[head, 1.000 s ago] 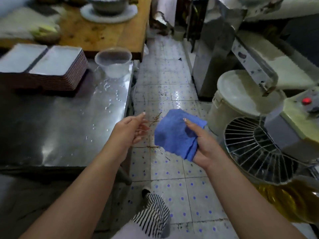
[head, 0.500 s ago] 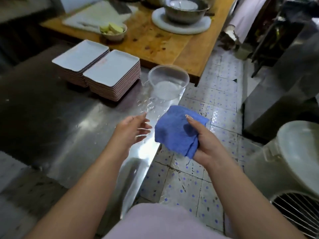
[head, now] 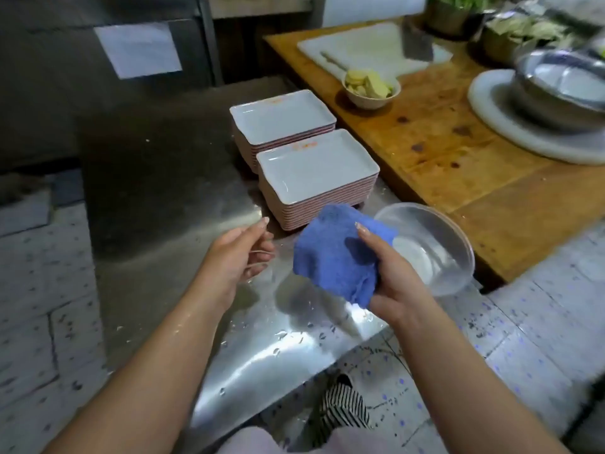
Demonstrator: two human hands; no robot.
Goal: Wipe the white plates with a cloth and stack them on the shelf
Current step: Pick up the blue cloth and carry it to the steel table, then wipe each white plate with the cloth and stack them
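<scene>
The right hand [head: 389, 283] holds the blue cloth [head: 337, 257] bunched in its fingers; the left hand [head: 235, 257] is empty, fingers relaxed. The nearer stack of white rectangular plates [head: 314, 175] lies on the steel surface [head: 163, 178] just ahead of both hands, a little closer to the left one, its long axis running left to right.

Stacks of white plates: two, side by side on my steel surface [head: 157, 178], the near stack [head: 316, 172] and the far stack [head: 281, 117]; I cannot count the plates in each.
Blue cloth [head: 334, 253]: one, in my right hand [head: 393, 283].
My hands: two, the left hand [head: 235, 253] holding nothing.
Clear plastic bowl [head: 435, 250]: one.
Small bowl of cut food [head: 371, 88]: one, on the wooden surface [head: 458, 152].
Metal bowl [head: 563, 90]: one, standing on one round white board [head: 510, 126].
White cutting board [head: 370, 49]: one.
Sheet of paper on the wall [head: 137, 49]: one.
</scene>
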